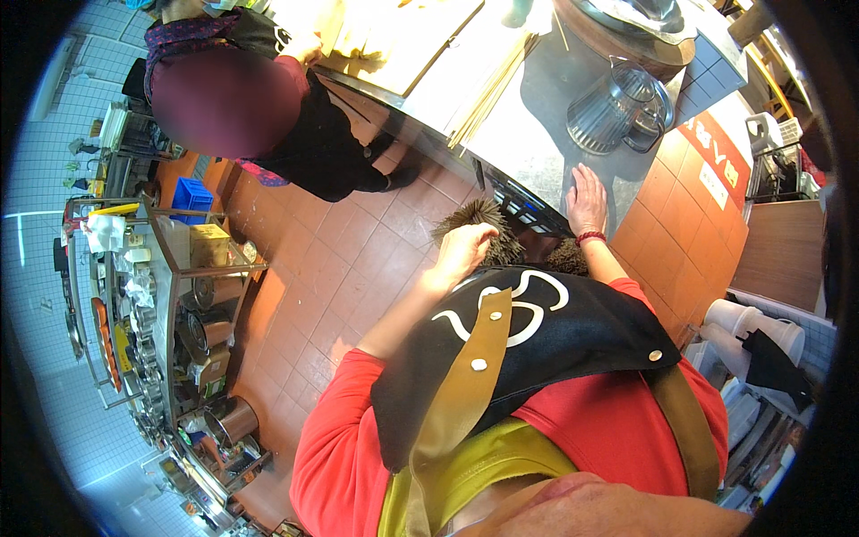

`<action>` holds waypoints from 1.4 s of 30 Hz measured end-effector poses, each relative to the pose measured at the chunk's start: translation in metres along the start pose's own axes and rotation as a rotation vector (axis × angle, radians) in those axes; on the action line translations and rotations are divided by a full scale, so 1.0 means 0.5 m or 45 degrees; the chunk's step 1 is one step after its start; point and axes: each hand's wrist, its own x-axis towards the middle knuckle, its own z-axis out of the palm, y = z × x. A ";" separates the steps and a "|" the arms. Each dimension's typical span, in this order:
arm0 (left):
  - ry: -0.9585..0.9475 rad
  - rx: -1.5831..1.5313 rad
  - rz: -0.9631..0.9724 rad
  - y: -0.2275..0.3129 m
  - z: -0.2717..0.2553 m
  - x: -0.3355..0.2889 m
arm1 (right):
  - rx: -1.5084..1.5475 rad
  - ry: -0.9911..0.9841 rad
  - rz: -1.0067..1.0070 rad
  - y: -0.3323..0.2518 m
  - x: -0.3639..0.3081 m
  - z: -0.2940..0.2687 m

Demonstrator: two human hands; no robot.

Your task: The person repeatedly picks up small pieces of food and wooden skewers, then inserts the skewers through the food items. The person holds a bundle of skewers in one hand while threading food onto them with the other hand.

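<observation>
My right hand (586, 202) lies flat on the edge of the metal table (537, 152), fingers stretched out, a red bracelet on its wrist. Beyond its fingertips stands a grey see-through ribbed pitcher (601, 116) with a handle and lid. My left hand (462, 254) is held low in front of my black apron (582, 331), its fingers curled together; what they hold, if anything, is too small to make out. Right beside it is a brown, bristly bundle (483, 224) of thin stalk-like pieces, whose kind I cannot tell. Several long thin wooden sticks (497, 89) lie on the table.
A co-worker (331, 143) in dark clothes stands at the far left by a board (385, 45) on the table. Metal shelving (170, 251) with pots lines the left wall. Beneath the table edge sits a black crate (519, 201). White buckets (756, 327) stand at the right.
</observation>
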 end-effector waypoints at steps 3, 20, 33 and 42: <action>0.024 0.000 0.025 0.000 0.001 0.003 | 0.010 0.003 0.003 -0.001 0.000 -0.001; -0.091 -0.019 -0.047 0.012 -0.008 0.000 | 0.003 0.000 -0.002 -0.003 -0.001 -0.003; -0.098 0.037 -0.067 0.003 0.004 -0.001 | 0.004 0.013 -0.014 0.000 0.000 0.000; -0.028 0.003 -0.030 -0.005 0.010 -0.004 | 0.003 0.016 -0.019 0.001 -0.001 0.001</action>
